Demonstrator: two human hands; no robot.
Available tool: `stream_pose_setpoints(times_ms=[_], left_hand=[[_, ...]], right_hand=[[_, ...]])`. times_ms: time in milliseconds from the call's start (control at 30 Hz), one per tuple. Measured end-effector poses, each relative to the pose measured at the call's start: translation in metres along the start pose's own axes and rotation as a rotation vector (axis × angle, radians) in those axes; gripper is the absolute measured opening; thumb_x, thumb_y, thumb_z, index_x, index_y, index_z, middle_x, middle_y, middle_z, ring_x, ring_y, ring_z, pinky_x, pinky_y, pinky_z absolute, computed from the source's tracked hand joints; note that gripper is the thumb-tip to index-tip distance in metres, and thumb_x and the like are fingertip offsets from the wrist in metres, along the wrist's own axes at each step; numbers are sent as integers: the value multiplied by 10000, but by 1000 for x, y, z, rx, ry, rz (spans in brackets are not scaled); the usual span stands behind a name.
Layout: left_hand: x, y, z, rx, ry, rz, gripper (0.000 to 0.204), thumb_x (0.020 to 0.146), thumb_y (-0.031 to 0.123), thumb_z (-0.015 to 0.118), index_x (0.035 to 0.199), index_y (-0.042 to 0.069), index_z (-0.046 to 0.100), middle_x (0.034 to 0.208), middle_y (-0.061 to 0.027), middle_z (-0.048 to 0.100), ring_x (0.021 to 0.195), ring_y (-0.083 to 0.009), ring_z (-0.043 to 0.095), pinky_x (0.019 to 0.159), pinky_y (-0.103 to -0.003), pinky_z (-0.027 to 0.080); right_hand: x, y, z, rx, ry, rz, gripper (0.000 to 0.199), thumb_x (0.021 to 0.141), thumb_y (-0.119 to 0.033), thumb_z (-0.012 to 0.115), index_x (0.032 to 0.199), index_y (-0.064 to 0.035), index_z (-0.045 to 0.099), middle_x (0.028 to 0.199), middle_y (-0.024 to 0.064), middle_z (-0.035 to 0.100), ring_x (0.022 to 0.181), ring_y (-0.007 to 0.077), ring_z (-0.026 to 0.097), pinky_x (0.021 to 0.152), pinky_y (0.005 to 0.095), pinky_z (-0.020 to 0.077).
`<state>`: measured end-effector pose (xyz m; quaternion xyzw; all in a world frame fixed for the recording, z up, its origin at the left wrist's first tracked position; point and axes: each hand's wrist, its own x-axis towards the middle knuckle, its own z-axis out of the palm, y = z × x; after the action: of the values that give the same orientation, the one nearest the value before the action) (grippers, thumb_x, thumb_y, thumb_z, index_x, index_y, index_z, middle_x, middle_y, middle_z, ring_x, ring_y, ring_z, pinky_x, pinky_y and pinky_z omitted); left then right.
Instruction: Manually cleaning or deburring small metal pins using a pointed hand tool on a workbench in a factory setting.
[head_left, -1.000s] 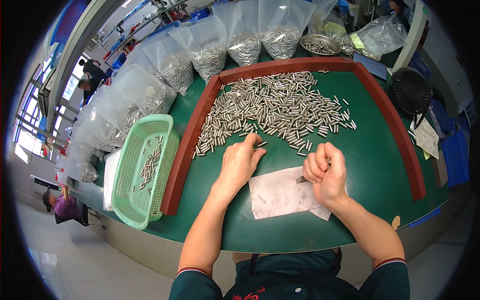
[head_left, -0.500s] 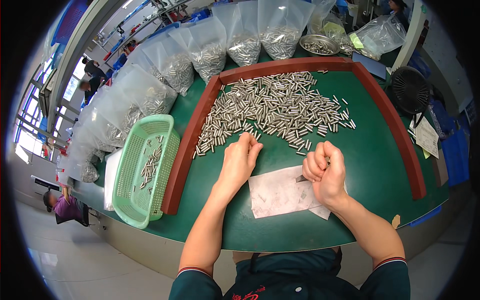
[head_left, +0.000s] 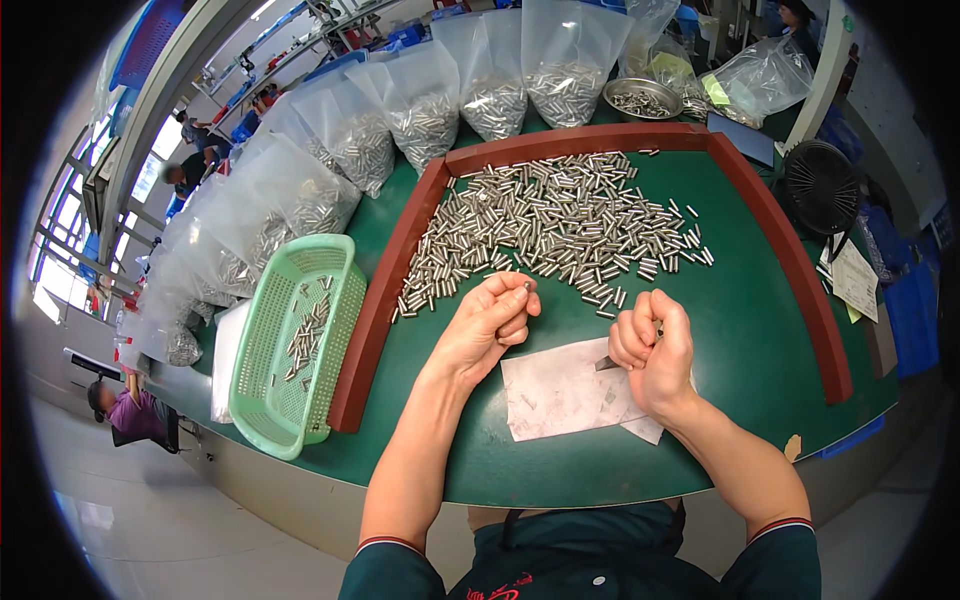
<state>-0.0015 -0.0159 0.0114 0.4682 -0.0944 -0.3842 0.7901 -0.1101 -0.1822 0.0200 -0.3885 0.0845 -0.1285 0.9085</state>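
My left hand point(head_left: 490, 325) is curled shut, pinching one small metal pin point(head_left: 526, 286) between thumb and fingers, just below the pile of metal pins point(head_left: 560, 225). That pile spreads over the green table inside a red-brown wooden frame point(head_left: 385, 295). My right hand point(head_left: 652, 350) is a closed fist around a small pointed metal tool point(head_left: 607, 363), whose tip sticks out to the left. It hovers over a white sheet of paper point(head_left: 560, 392) lying on the green surface.
A green plastic basket point(head_left: 262, 395) with several pins stands left of the frame. Clear bags of pins point(head_left: 425, 105) line the back and left. A metal bowl point(head_left: 636, 98) sits at the back, a black fan point(head_left: 818, 185) at the right. Other people work far left.
My left hand has drawn back from the pile toward me and closed on a single pin. The right hand has stayed over the paper.
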Motion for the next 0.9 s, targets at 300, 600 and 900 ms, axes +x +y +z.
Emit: stream_pose_setpoints(times_ms=[300,600,900], left_hand=[[-2,-2,-2,-26,-55,-23,105,878,129,492,937,52,532,731,-32,531,468,-28,283,435,-162,243],[-21,-6,38,884,-157,-24,113,843,120,521,852,20,469,592,24,467,516,-44,381,461,-198,308],[-28,-25,50,1557,-62,217,143,768,101,577,797,9,471,619,-144,564,591,-332,552,536,-391,417]], right_hand=[[-2,0,1,2,-6,1,373,879,-208,300,523,-107,255,411,-13,238,376,70,162,358,230,167],[1,2,-2,4,-24,-3,375,877,-216,302,523,-97,272,412,-11,254,372,70,188,363,232,176],[-1,0,-3,124,-19,-18,384,878,-228,294,516,-100,284,415,-14,255,381,73,170,375,241,171]])
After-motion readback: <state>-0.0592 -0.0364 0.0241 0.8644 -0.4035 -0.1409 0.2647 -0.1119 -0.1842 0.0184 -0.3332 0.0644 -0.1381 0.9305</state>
